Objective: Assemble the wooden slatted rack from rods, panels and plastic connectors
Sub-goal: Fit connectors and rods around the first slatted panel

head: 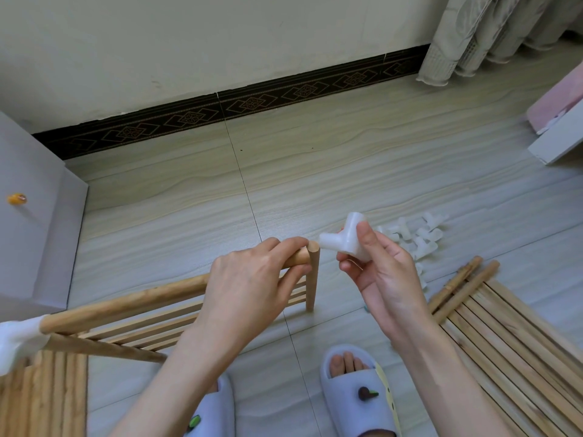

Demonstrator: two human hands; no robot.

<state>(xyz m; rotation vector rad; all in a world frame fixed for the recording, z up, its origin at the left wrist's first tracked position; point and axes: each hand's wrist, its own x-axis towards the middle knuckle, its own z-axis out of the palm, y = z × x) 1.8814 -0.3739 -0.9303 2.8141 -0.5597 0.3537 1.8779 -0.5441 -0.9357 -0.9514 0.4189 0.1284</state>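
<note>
— So, where are the hands?

— Both are over the floor (315,159), near the middle. The left hand (252,279) has its fingers curled round the right end of a long wooden rod (126,302), gripping it close to the tip. The right hand (378,266) pinches a white plastic connector (342,239) between thumb and fingers, palm turned partly up.

— And how close is the connector to the rod?

— Just beside it. One socket of the connector points left at the rod's end and the top of a short upright rod (312,275), which stands on the floor right at that corner. I cannot tell whether they touch.

— What does the long rod belong to?

— It runs along the top of a slatted panel (151,329) held up off the floor, slats showing below it. At its left end, by the frame's edge, another white connector (15,342) is already fitted on.

— Anything else of the kit around?

— A pile of loose connectors (416,234) lies on the floor to the right, beyond the right hand. Nearer, on the right, a second slatted panel (511,348) lies flat with two loose rods (463,285) across its far end. More slatted wood (41,398) sits at the near left corner.

— And the surroundings?

— A grey cabinet (34,216) stands at left, a curtain (489,29) hangs at far right, and two pale slippers (356,395) show at the near edge.
</note>
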